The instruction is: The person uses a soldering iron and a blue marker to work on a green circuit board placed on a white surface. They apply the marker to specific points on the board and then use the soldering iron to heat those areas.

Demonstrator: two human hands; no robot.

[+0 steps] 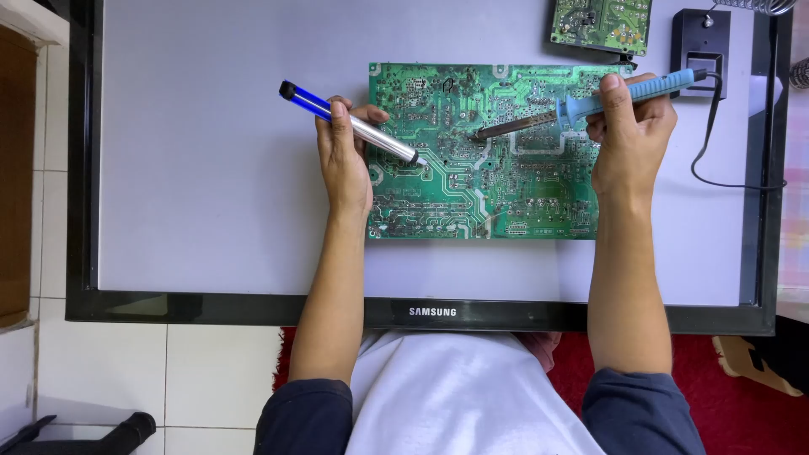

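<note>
Two hands work over one large green circuit board (497, 181), which lies flat with its long axis running left to right across a pale panel in a black frame that serves as the tabletop (211, 211). Nearest the person, a white cloth (455, 396) lies across the lap, above red fabric (725, 396) on the tiled floor. The left hand (344, 160) rests at the board's left edge, fingers closed round one desoldering pump (354, 126) with a blue plunger end and a silver barrel; the pump slants down to the right, and its nozzle sits on the board's left part. The right hand (628, 135) sits at the board's right edge, curled shut on the blue grip of one soldering iron (581, 105), whose dark tip points left and slightly down to the board's upper middle. Both tool tips lie inward from the hands, apart from each other, and the iron's tip reaches nearer the centre. Farther off, one smaller green board (600, 21) lies at the top edge, with one black stand (701, 42) just right of it, and the iron's black cord (716, 135) loops down the right side.
</note>
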